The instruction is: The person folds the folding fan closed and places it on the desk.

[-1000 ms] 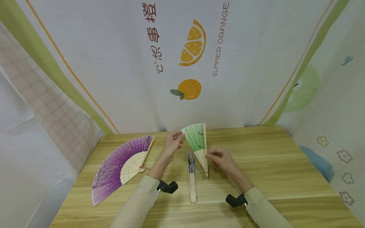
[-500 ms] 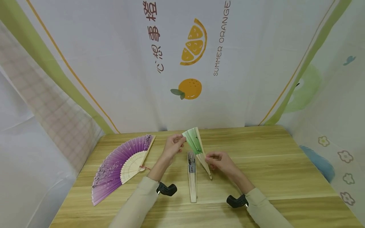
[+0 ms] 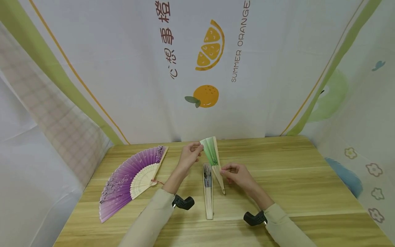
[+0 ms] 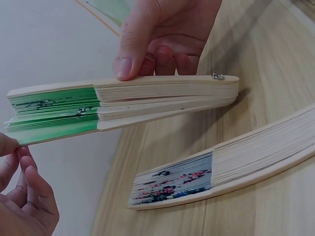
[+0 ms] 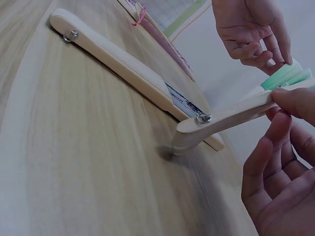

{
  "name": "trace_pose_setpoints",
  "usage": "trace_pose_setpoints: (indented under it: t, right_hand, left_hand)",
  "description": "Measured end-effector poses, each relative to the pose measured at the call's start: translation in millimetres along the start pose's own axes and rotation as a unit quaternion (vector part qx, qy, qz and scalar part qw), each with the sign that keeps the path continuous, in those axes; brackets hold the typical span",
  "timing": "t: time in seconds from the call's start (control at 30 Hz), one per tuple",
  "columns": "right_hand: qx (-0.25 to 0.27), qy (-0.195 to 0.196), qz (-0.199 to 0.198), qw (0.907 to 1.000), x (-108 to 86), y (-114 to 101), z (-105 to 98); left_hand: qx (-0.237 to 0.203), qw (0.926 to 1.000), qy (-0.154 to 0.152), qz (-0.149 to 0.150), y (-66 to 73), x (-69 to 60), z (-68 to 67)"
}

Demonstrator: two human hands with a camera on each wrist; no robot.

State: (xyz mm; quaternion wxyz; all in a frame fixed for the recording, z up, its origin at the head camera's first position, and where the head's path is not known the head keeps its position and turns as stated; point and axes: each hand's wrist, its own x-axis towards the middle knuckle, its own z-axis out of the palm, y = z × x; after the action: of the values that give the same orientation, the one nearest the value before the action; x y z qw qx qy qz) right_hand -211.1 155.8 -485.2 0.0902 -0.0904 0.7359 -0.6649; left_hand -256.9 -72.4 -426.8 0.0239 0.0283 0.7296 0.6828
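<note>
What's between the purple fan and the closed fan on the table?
Head view: the left hand and forearm, with its black wrist device, and the purple fan's red cord; otherwise bare tabletop.

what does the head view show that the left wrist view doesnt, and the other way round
Only the head view shows the spread purple fan, the printed orange on the cloth backdrop, and both sleeves.

Only the left wrist view shows the ribs of the green fan edge-on and pink marks in the print of the folded fan.

Both show the folded fan, the wooden table, and the left hand and right hand pinching the green fan.
</note>
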Motion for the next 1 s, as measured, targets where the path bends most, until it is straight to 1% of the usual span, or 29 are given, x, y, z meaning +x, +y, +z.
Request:
trace_pose_setpoints:
  t: [0.13, 0.27, 0.4, 0.7, 1.0]
  right_hand:
    - [-0.004, 0.006, -0.025, 0.9997, -0.9, -3.3, -0.1]
    - [-0.006, 0.015, -0.042, 0.9990, -1.0, -5.9, -0.9]
    - [-0.010, 0.010, -0.050, 0.9986, -1.0, -7.6, -1.4]
    - [-0.004, -0.018, -0.026, 0.9995, -0.2, -4.3, -3.5]
    - [0.006, -0.025, -0.025, 0.9994, -2.0, -4.0, -1.3]
  left_hand:
    - [0.008, 0.9999, 0.006, 0.011, 4.2, -0.2, 1.7]
    - [0.003, 0.9997, 0.010, 0.021, 6.4, -0.5, 2.6]
    - [-0.002, 0.9997, 0.007, 0.022, 7.7, -0.2, 2.6]
    - [-0.005, 0.9999, 0.006, 0.012, 12.8, -1.3, 2.4]
    - [0.014, 0.9999, -0.003, 0.008, 9.4, -1.8, 4.1]
